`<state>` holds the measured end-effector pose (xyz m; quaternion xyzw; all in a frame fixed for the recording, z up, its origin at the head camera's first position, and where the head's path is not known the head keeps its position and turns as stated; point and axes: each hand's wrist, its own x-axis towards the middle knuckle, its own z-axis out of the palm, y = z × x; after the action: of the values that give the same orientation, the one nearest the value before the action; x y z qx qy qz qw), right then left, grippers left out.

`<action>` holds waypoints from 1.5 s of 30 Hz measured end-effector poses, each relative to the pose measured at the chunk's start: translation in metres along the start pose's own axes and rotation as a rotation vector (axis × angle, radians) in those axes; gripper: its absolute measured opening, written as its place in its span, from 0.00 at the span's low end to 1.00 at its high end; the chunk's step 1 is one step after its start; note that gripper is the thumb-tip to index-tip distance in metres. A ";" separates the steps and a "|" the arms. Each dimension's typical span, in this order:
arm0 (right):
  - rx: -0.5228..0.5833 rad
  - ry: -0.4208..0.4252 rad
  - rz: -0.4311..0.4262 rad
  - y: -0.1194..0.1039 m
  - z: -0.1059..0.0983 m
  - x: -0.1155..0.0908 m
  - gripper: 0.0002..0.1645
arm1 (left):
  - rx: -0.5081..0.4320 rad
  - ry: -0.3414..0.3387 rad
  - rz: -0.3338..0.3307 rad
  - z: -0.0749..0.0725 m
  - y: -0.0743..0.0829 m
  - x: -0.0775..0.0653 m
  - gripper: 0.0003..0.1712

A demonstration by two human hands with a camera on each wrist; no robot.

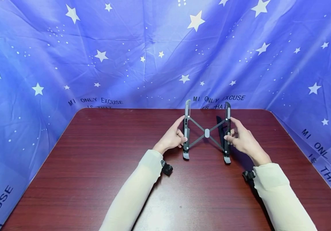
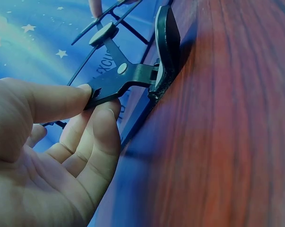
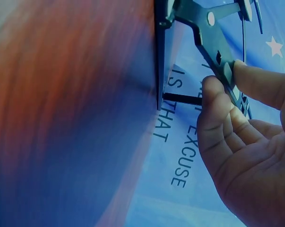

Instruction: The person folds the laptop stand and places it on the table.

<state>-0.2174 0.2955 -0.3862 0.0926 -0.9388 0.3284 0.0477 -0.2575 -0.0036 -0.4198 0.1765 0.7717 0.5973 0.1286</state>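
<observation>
An unfolded black and grey laptop stand [image 1: 207, 133] stands on the table, its two side rails joined by crossed bars with an oval hub. My left hand [image 1: 172, 136] pinches the left rail between thumb and fingers. On the opposite side, my right hand [image 1: 242, 138] pinches the right rail. In the left wrist view, the left thumb [image 2: 62, 100] lies on the rail near an upturned front lip [image 2: 167, 40]. The right wrist view shows the right thumb [image 3: 260, 85] and fingers on either side of the other rail [image 3: 215, 54].
The dark red wooden table [image 1: 96, 179] spreads around the stand. A blue curtain [image 1: 142, 64] with white stars and black lettering hangs behind it and along the sides. Small black devices [image 1: 166, 167] are strapped at both wrists.
</observation>
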 end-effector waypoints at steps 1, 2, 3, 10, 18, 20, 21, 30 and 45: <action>0.001 0.000 0.000 -0.001 0.001 0.001 0.48 | 0.001 0.001 0.000 -0.001 0.000 -0.001 0.58; 0.001 -0.002 0.000 -0.001 0.002 0.001 0.48 | 0.004 0.001 0.001 -0.002 0.000 -0.001 0.58; 0.001 -0.003 0.002 -0.002 0.002 0.001 0.48 | 0.006 0.000 0.001 -0.004 0.000 -0.002 0.58; 0.003 -0.027 0.012 -0.009 0.008 0.004 0.48 | 0.015 0.004 0.002 -0.012 -0.002 -0.008 0.58; -0.007 -0.026 0.006 -0.015 0.015 0.008 0.48 | 0.030 0.005 0.000 -0.020 -0.005 -0.012 0.58; -0.006 -0.030 0.010 -0.017 0.016 0.009 0.48 | 0.035 0.009 0.002 -0.023 -0.005 -0.014 0.58; -0.005 -0.033 0.011 -0.019 0.017 0.009 0.48 | 0.039 0.011 0.001 -0.024 -0.005 -0.015 0.58; 0.023 -0.040 0.009 -0.029 0.025 0.015 0.48 | 0.050 0.028 -0.007 -0.034 -0.007 -0.022 0.58; 0.070 -0.072 0.029 -0.046 0.040 0.024 0.48 | 0.056 0.056 -0.018 -0.054 -0.011 -0.034 0.57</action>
<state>-0.2331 0.2323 -0.3857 0.0925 -0.9291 0.3581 0.0061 -0.2499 -0.0679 -0.4169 0.1563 0.7930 0.5790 0.1072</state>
